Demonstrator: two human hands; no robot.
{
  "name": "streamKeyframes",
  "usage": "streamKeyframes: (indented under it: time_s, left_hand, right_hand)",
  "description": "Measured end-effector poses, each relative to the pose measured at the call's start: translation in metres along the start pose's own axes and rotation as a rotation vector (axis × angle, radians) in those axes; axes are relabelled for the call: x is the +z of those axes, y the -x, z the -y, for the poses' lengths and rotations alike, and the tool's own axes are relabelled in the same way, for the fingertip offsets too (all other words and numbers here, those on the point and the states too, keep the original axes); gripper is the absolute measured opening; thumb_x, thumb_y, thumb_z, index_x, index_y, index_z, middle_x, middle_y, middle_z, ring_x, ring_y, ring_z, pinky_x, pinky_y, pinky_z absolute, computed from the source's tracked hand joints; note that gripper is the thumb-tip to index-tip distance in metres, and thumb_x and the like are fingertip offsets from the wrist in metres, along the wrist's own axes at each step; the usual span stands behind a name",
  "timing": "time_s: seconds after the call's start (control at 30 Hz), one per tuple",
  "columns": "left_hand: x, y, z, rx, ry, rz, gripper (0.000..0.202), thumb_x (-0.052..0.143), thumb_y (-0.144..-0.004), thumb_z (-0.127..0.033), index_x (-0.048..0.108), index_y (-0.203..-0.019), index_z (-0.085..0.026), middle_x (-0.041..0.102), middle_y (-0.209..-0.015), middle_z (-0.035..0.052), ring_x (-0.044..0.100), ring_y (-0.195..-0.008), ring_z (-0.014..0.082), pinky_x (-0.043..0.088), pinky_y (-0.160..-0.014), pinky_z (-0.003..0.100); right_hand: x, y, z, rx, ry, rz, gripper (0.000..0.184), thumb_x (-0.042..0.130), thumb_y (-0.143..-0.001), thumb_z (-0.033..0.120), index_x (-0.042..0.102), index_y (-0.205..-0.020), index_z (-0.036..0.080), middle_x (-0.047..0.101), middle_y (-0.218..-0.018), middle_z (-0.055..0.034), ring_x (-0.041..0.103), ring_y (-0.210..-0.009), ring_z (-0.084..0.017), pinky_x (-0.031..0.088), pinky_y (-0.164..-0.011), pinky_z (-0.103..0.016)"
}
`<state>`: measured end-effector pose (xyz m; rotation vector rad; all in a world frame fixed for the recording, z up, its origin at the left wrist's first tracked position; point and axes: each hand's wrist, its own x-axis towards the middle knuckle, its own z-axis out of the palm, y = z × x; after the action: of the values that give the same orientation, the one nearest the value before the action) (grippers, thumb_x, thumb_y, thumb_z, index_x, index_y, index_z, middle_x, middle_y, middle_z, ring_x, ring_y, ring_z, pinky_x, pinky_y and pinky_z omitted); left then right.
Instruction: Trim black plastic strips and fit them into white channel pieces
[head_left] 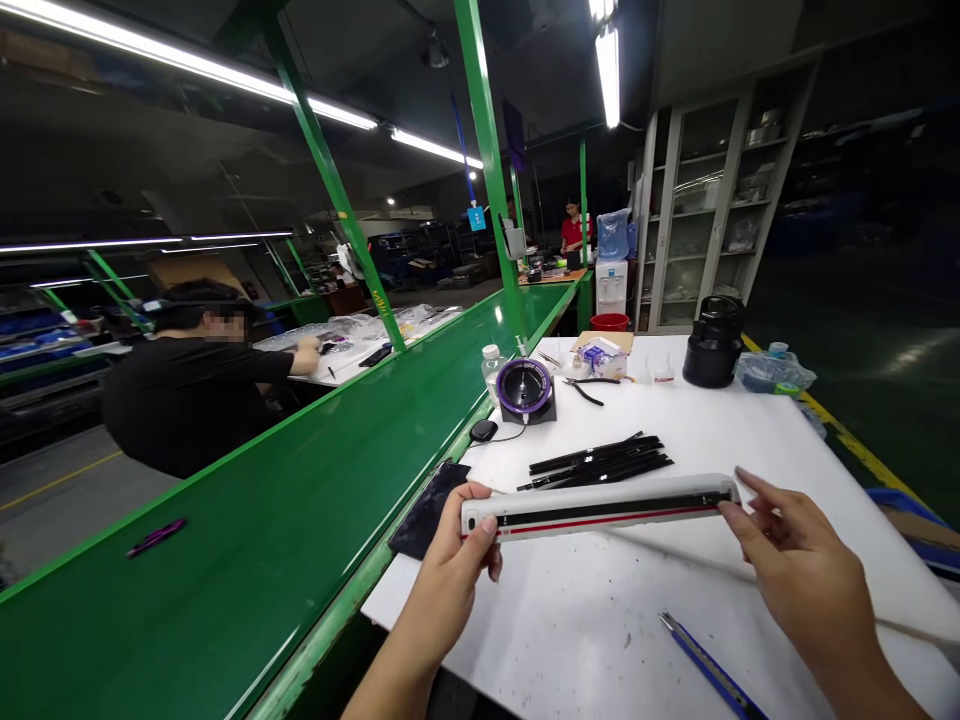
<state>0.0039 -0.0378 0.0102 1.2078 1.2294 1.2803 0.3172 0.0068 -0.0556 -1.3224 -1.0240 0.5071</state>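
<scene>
Between my two hands, above the white table top [570, 600], is a long white bar-shaped housing [600, 506] with a black strip and a red line along its face. My left hand [463, 545] grips its left end, thumb on the front. At the other end, my right hand [799, 550] has its thumb against the front lower corner and its index finger stretched near the end. Just behind the housing lies a pile of glossy black strips [600, 462]. A blue utility knife [709, 665] rests on the table near my right forearm.
Farther back stand a purple-rimmed round device [524, 388], pliers [592, 388], a clear bottle [491, 370], a small box [602, 357] and a black jug [712, 342]. A green partition [315, 470] borders the table's left. Beyond it a person in black [195, 380] leans over another table.
</scene>
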Motion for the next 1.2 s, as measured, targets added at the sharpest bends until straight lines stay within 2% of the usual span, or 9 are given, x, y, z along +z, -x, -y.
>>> streamKeyframes:
  time_s: [0.07, 0.13, 0.2, 0.3, 0.47, 0.7, 0.83, 1.03, 1.2]
  left_hand:
    - [0.014, -0.002, 0.011, -0.003, 0.068, -0.065, 0.04, 0.055, -0.086, -0.05, 0.04, -0.115, -0.026, 0.048, -0.075, -0.0034, 0.047, -0.064, 0.0121, 0.042, -0.061, 0.026]
    - [0.032, -0.004, 0.023, -0.005, 0.125, -0.129, 0.044, 0.058, -0.085, -0.05, 0.042, -0.117, -0.026, 0.051, -0.075, -0.0029, 0.051, -0.065, 0.0125, 0.044, -0.065, 0.027]
    - [0.051, -0.004, 0.033, -0.029, 0.156, -0.128, 0.049, 0.062, -0.082, -0.05, 0.046, -0.12, -0.024, 0.053, -0.073, -0.0023, 0.054, -0.066, 0.0141, 0.046, -0.068, 0.029]
    - [0.065, -0.007, 0.043, -0.049, 0.125, -0.074, 0.058, 0.067, -0.077, -0.05, 0.05, -0.125, -0.022, 0.057, -0.074, 0.0, 0.058, -0.068, 0.018, 0.05, -0.069, 0.033]
    - [0.045, -0.027, 0.053, -0.054, -0.022, -0.076, 0.069, 0.075, -0.067, -0.051, 0.054, -0.127, -0.025, 0.063, -0.091, 0.0043, 0.064, -0.081, 0.0257, 0.055, -0.074, 0.039]
    - [0.016, -0.045, 0.048, -0.027, -0.123, -0.135, 0.071, 0.072, -0.067, -0.056, 0.054, -0.129, -0.027, 0.062, -0.09, 0.0028, 0.064, -0.09, 0.0298, 0.056, -0.082, 0.045]
    - [0.012, -0.048, 0.042, -0.067, -0.146, -0.145, 0.07, 0.074, -0.064, -0.055, 0.056, -0.127, -0.028, 0.061, -0.084, 0.0024, 0.063, -0.092, 0.0312, 0.057, -0.083, 0.047]
    - [0.013, -0.051, 0.043, -0.077, -0.016, -0.145, 0.068, 0.076, -0.063, -0.053, 0.058, -0.124, -0.028, 0.061, -0.08, 0.0003, 0.063, -0.093, 0.029, 0.055, -0.092, 0.047]
    - [0.017, -0.051, 0.041, -0.088, 0.028, -0.14, 0.068, 0.075, -0.064, -0.054, 0.057, -0.123, -0.025, 0.065, -0.089, 0.0022, 0.063, -0.093, 0.0262, 0.055, -0.091, 0.041]
  right_hand:
    - [0.006, 0.006, 0.005, 0.143, -0.306, 0.0, 0.064, 0.083, -0.068, 0.041, 0.058, -0.126, 0.03, 0.048, -0.088, 0.0014, 0.047, -0.067, -0.014, 0.044, -0.055, -0.024]
    - [0.014, 0.016, 0.012, 0.4, -0.741, 0.176, 0.068, 0.087, -0.067, 0.036, 0.052, -0.125, 0.033, 0.046, -0.086, 0.0037, 0.044, -0.062, -0.011, 0.041, -0.05, -0.02]
    - [0.021, 0.024, 0.017, 0.491, -0.837, 0.335, 0.056, 0.085, -0.069, 0.042, 0.057, -0.115, 0.026, 0.047, -0.081, 0.0023, 0.043, -0.059, -0.011, 0.038, -0.046, -0.021]
    - [0.027, 0.025, 0.021, 0.533, -0.902, 0.393, 0.042, 0.087, -0.065, 0.044, 0.058, -0.084, 0.019, 0.044, -0.072, 0.0025, 0.038, -0.055, -0.01, 0.033, -0.043, -0.02]
    - [0.019, 0.006, 0.019, 0.582, -1.0, 0.261, 0.052, 0.088, -0.061, 0.042, 0.042, -0.065, 0.019, 0.034, -0.062, 0.0062, 0.029, -0.051, -0.007, 0.025, -0.042, -0.018]
    - [0.016, -0.001, 0.019, 0.62, -1.044, 0.179, 0.048, 0.088, -0.062, 0.04, 0.045, -0.067, 0.019, 0.037, -0.061, 0.0054, 0.029, -0.05, -0.008, 0.026, -0.041, -0.019]
    - [0.015, -0.002, 0.016, 0.59, -1.034, 0.133, 0.045, 0.088, -0.063, 0.037, 0.047, -0.069, 0.019, 0.033, -0.059, 0.0069, 0.026, -0.049, -0.008, 0.025, -0.041, -0.018]
    - [0.016, 0.001, 0.017, 0.54, -0.996, 0.152, 0.043, 0.087, -0.065, 0.035, 0.047, -0.071, 0.019, 0.032, -0.06, 0.0073, 0.025, -0.05, -0.008, 0.025, -0.041, -0.018]
    - [0.016, 0.003, 0.02, 0.525, -0.968, 0.174, 0.044, 0.086, -0.066, 0.037, 0.046, -0.072, 0.019, 0.033, -0.061, 0.0075, 0.026, -0.05, -0.008, 0.025, -0.041, -0.018]
